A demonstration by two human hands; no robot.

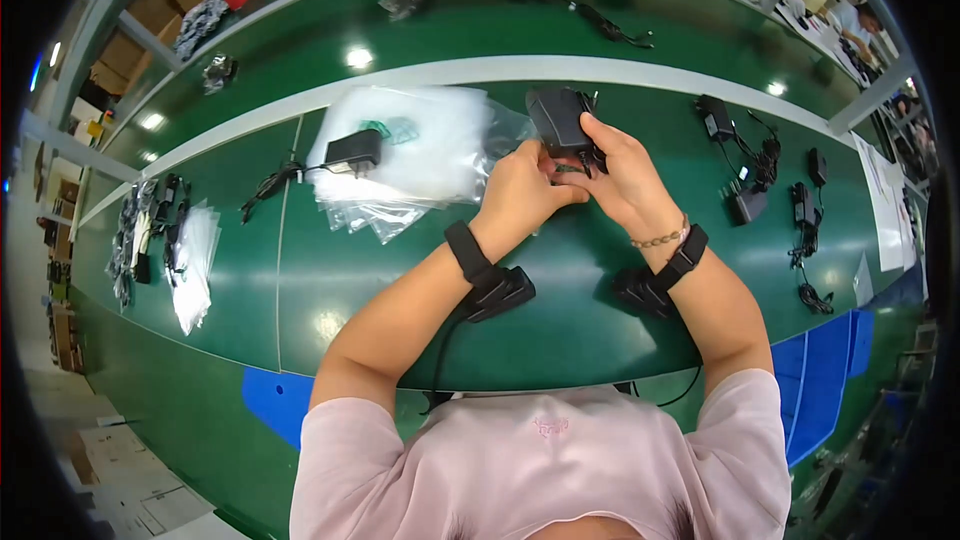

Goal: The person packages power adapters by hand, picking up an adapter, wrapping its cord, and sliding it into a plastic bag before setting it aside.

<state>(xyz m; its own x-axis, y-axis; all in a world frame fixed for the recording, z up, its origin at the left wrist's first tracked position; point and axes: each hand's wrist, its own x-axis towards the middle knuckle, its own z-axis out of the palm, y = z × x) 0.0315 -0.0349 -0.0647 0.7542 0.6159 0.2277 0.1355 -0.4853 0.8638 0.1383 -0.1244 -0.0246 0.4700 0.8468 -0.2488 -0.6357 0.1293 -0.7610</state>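
A black power adapter (558,118) is held up over the green workbench, in front of me. My right hand (625,175) grips its right side, with the thumb along the edge. From the lower left, my left hand (520,190) closes its fingers at the adapter's near end, where a bit of black cord or plug shows. The fingertips partly hide that end. Just left of my hands lies a stack of clear plastic bags (440,160). Another black adapter (352,151) rests on the stack, its cord trailing left.
To the right, adapters with coiled cords (716,120) lie on the workbench (400,320). Bagged adapters and cords (145,225) are piled far left beside loose plastic bags (195,270). A white ledge (600,70) separates the far bench. A blue bin (815,390) stands lower right. Other people work beyond.
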